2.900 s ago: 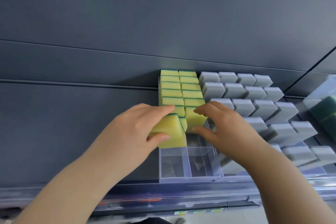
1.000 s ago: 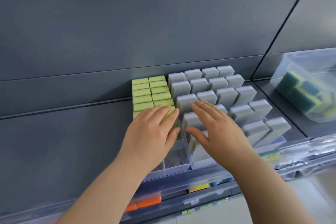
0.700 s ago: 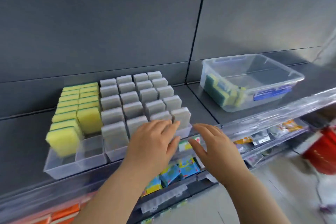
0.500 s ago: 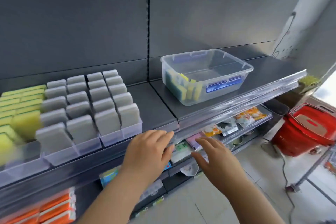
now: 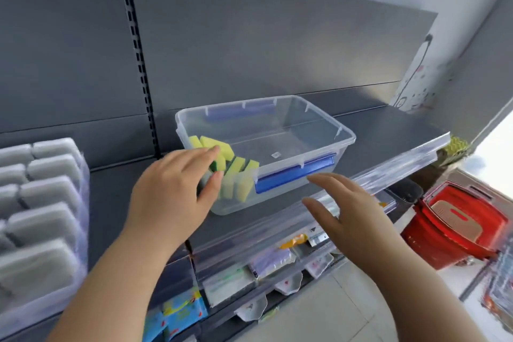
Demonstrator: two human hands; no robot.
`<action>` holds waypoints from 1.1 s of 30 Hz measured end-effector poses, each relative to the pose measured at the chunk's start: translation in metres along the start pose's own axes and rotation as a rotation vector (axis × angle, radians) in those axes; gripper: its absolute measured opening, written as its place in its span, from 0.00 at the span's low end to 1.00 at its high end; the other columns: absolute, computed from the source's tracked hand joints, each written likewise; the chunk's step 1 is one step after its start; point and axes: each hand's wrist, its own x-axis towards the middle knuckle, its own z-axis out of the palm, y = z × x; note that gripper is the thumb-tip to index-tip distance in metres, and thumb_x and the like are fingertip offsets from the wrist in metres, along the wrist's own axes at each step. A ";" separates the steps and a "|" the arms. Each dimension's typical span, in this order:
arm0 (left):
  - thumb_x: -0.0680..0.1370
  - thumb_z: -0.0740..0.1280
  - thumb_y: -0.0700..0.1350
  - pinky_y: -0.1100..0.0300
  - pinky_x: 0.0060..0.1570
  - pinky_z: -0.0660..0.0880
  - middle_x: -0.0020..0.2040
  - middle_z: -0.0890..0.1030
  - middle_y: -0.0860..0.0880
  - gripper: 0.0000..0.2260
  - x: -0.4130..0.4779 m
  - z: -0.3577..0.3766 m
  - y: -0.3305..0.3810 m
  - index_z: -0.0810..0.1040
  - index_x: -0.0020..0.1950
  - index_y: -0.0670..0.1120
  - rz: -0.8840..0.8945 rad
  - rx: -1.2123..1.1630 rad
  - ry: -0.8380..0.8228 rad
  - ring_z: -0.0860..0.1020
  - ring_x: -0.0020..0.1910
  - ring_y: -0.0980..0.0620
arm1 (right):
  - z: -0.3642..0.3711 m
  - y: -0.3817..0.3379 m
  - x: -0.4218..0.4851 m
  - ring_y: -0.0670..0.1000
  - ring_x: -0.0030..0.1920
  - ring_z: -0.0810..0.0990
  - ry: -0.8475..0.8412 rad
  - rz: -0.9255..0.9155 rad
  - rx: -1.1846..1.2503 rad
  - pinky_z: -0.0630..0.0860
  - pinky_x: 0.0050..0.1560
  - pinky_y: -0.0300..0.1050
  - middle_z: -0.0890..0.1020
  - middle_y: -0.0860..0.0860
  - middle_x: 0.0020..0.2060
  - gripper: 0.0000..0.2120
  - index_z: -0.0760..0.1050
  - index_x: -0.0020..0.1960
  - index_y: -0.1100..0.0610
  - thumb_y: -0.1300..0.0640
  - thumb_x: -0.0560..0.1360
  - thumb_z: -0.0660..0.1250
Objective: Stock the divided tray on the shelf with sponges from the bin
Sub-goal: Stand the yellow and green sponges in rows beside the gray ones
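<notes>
- The left hand (image 5: 172,194) hovers at the left end of the clear bin (image 5: 344,136), beside the yellow sponges (image 5: 239,169), fingers loose and grasping nothing.
- The right hand (image 5: 350,215) is near the bin's front, fingers spread and released.

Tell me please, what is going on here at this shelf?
A person is stocking a shelf with bare hands. The left hand is at the left end of the clear bin, open over the yellow-green sponges standing there; it grips nothing yet. The right hand hovers open in front of the bin, holding nothing. At the far left, the divided tray holds rows of grey sponges.
</notes>
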 end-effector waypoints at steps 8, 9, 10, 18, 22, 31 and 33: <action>0.76 0.56 0.52 0.56 0.39 0.76 0.49 0.83 0.48 0.20 0.096 0.078 0.004 0.80 0.58 0.44 -0.029 0.067 -0.077 0.81 0.46 0.47 | -0.011 0.085 0.122 0.32 0.41 0.71 -0.034 -0.031 0.180 0.62 0.43 0.23 0.71 0.34 0.50 0.18 0.73 0.61 0.45 0.44 0.72 0.63; 0.76 0.56 0.52 0.56 0.39 0.76 0.49 0.83 0.49 0.20 0.100 0.085 0.004 0.80 0.58 0.45 -0.047 0.084 -0.095 0.81 0.46 0.48 | -0.006 0.093 0.138 0.32 0.44 0.69 -0.072 -0.049 0.204 0.62 0.43 0.20 0.70 0.33 0.49 0.18 0.73 0.61 0.45 0.44 0.72 0.63; 0.76 0.56 0.53 0.57 0.39 0.75 0.49 0.83 0.50 0.20 0.103 0.091 0.004 0.80 0.58 0.46 -0.065 0.104 -0.116 0.81 0.46 0.48 | 0.001 0.099 0.156 0.32 0.47 0.69 -0.114 -0.076 0.230 0.62 0.44 0.19 0.71 0.33 0.49 0.18 0.74 0.61 0.46 0.45 0.72 0.64; 0.75 0.56 0.54 0.56 0.36 0.76 0.47 0.83 0.54 0.18 0.105 0.109 0.029 0.82 0.55 0.50 -0.308 0.337 -0.261 0.81 0.44 0.50 | 0.092 0.072 0.274 0.52 0.60 0.72 -0.790 -0.717 -0.059 0.72 0.57 0.51 0.74 0.50 0.61 0.18 0.70 0.64 0.49 0.48 0.75 0.63; 0.75 0.55 0.53 0.56 0.36 0.77 0.47 0.83 0.53 0.19 0.109 0.110 0.045 0.82 0.55 0.49 -0.405 0.448 -0.279 0.81 0.43 0.50 | 0.128 0.056 0.277 0.57 0.54 0.74 -0.834 -1.120 -0.321 0.71 0.38 0.48 0.71 0.53 0.57 0.20 0.68 0.64 0.53 0.49 0.74 0.65; 0.79 0.57 0.55 0.56 0.45 0.71 0.54 0.77 0.55 0.13 0.144 0.135 0.025 0.71 0.62 0.56 -0.404 0.685 -0.648 0.74 0.54 0.51 | 0.149 0.071 0.288 0.58 0.43 0.75 -0.849 -1.077 -0.209 0.66 0.34 0.44 0.75 0.56 0.50 0.15 0.63 0.60 0.58 0.62 0.74 0.61; 0.79 0.57 0.52 0.55 0.44 0.70 0.55 0.76 0.53 0.13 0.156 0.147 0.011 0.71 0.62 0.55 -0.358 0.708 -0.798 0.73 0.55 0.49 | 0.147 0.086 0.297 0.56 0.40 0.72 -0.847 -1.022 -0.232 0.63 0.32 0.43 0.75 0.56 0.48 0.16 0.62 0.61 0.56 0.62 0.75 0.59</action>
